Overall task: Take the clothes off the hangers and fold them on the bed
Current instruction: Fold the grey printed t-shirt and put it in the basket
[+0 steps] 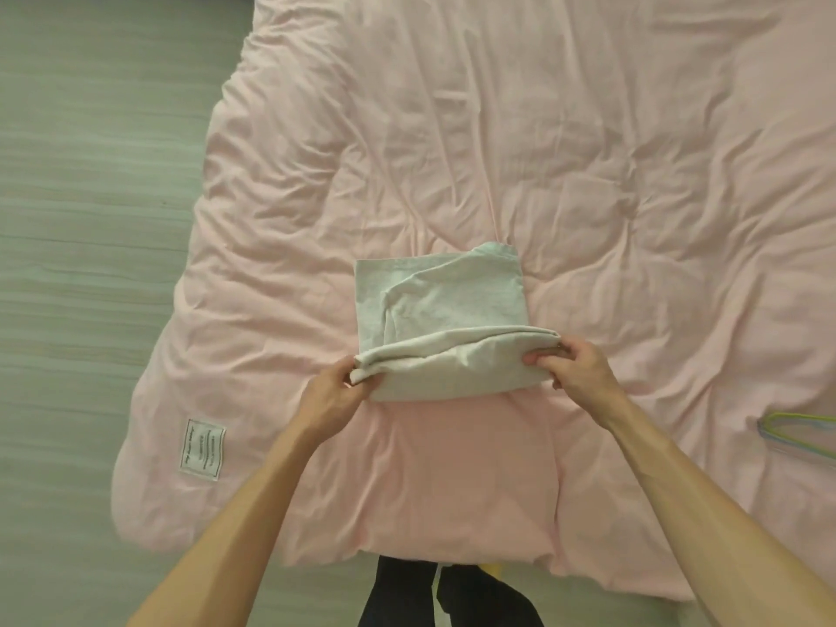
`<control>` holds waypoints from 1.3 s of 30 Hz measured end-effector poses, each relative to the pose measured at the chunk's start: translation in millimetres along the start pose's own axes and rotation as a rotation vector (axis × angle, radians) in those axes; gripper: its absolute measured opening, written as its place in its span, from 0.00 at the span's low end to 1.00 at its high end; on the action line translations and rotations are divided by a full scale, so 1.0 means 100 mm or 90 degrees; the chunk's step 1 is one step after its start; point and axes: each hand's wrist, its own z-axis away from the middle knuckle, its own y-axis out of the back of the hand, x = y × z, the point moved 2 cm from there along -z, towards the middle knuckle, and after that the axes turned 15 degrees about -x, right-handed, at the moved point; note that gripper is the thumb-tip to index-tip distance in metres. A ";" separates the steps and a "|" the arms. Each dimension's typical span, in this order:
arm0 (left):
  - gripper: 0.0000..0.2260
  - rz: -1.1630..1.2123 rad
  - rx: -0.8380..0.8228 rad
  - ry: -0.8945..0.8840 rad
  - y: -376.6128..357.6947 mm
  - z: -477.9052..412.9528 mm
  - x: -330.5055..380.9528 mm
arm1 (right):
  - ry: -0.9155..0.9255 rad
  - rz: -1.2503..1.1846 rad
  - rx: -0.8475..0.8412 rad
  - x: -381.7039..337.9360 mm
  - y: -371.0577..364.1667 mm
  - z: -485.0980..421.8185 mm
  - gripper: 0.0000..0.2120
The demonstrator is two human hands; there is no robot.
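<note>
Pink duvet [497,129], wrinkled, covers the bed and fills most of the frame from the top to the lower centre. Grey-green wood-grain floor [90,219] runs down the left side. Two bare forearms come in from the bottom corners towards the centre. Light grey garment [434,305] sits at frame centre on the duvet, already folded into a rough rectangle, with its near edge raised off the bed as a thick doubled fold. Dark trousers [398,595] show at bottom centre, below the duvet edge. Left hand [334,391] pinches the left end of that raised fold, thumb on top. Right hand [574,368] grips the right end, fingers curled around the cloth. The hands are apart, one at each end of the garment. Pastel plastic hangers [800,438] lie bare on the duvet at the right edge, cut off by the frame. White sewn label [201,450] sits on the duvet at lower left, print too small to read.
</note>
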 end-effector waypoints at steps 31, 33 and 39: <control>0.32 -0.196 0.160 0.206 0.59 -1.96 0.24 | -0.169 0.282 0.321 -0.32 -0.12 -1.87 0.26; 0.31 -0.192 0.176 0.214 0.58 -1.95 0.25 | -0.171 0.285 0.335 -0.29 -0.11 -1.89 0.24; 0.29 -0.403 0.357 -0.137 0.22 -1.55 0.53 | 0.190 0.528 0.462 -0.29 -0.54 -1.55 0.23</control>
